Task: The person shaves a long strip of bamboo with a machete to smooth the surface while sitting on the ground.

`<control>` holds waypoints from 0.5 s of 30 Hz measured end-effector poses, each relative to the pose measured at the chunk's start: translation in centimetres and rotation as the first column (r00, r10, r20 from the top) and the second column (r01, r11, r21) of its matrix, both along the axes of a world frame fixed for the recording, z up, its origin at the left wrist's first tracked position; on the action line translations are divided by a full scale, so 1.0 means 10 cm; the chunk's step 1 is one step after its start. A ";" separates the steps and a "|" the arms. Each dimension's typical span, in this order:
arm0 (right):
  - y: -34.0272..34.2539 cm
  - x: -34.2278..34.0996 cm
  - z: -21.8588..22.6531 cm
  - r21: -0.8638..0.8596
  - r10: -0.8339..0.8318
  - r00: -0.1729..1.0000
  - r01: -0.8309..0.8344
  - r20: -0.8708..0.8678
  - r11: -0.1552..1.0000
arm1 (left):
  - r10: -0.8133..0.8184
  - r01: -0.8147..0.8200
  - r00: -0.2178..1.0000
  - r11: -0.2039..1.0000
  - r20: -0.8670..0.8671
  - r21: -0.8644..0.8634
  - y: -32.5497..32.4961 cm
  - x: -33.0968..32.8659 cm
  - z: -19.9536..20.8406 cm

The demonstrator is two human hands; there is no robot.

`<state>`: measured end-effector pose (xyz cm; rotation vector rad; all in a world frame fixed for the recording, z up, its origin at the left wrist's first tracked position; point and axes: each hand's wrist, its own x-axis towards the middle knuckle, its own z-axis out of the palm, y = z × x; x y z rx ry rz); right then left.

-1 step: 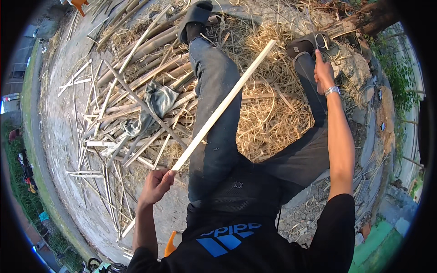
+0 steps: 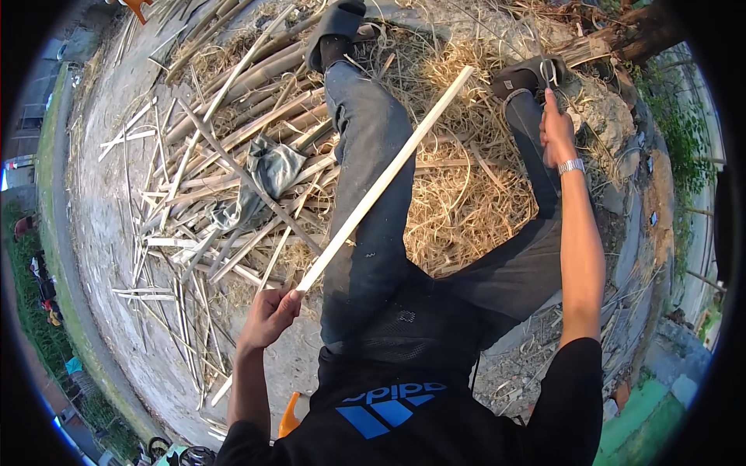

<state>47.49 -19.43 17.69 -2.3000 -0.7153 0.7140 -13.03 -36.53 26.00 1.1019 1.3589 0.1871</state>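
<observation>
Shifting slightly rightward: left hand [image 2: 270, 317], clamped on pale strip [image 2: 381, 183]; right hand [image 2: 557, 138], hold unclear.

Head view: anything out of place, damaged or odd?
One oddity: the crumpled grey-green cloth amid the wood pile, left of the person's legs, with a long stick lying across it. It's the lone fabric among loose wood. The pale strip in the left hand shows no visible break.

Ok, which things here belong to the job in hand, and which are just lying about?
Likely job things:
pale strip, held in the left hand
whatever the right hand holds (unclear)
perhaps the sticks and shavings

Just lying about, probably:
grey cloth on the sticks
orange object, top left
</observation>
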 end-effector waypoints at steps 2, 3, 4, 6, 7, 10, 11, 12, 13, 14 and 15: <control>-0.26 -0.30 0.24 0.204 0.054 0.978 -0.012 -0.200 0.979 | 0.108 -0.102 0.992 0.989 0.057 -0.104 0.00 0.17 0.01; -0.41 -0.48 0.34 0.186 0.060 0.976 -0.021 -0.207 0.982 | 0.187 -0.160 0.975 0.966 0.118 -0.203 0.05 0.27 0.00; -0.54 -0.73 0.41 0.280 0.147 0.957 -0.074 -0.249 0.957 | 0.231 -0.181 0.958 0.947 0.170 -0.266 0.12 0.38 0.01; -0.80 -1.26 0.52 0.404 0.318 0.914 -0.200 -0.252 0.893 | 0.239 -0.175 0.949 0.942 0.206 -0.287 0.26 0.56 0.02; -0.91 -1.52 0.58 0.432 0.403 0.889 -0.282 -0.219 0.857 | 0.243 -0.164 0.936 0.941 0.254 -0.295 0.33 0.63 0.00; -1.16 -2.04 0.71 0.319 0.692 0.722 -0.653 -0.013 0.687 | 0.243 -0.147 0.925 0.938 0.292 -0.314 0.44 0.81 0.05; -1.23 -2.18 0.79 0.215 0.773 0.635 -0.757 0.020 0.616 | 0.250 -0.158 0.928 0.936 0.277 -0.315 0.44 0.86 0.07; -1.30 -2.35 0.82 0.207 0.800 0.594 -0.796 0.082 0.569 | 0.266 -0.171 0.923 0.931 0.279 -0.322 0.43 0.90 0.06; -1.37 -2.49 0.83 0.195 0.824 0.548 -0.832 0.144 0.520 | 0.264 -0.169 0.923 0.932 0.281 -0.322 0.42 0.97 0.08; -1.46 -2.58 0.79 0.165 0.856 0.487 -0.871 0.171 0.463 | 0.328 -0.230 0.900 0.917 0.286 -0.327 0.41 1.06 0.12; -1.51 -2.63 0.75 0.132 0.885 0.422 -0.906 0.197 0.403 | 0.391 -0.291 0.873 0.897 0.292 -0.333 0.40 1.11 0.14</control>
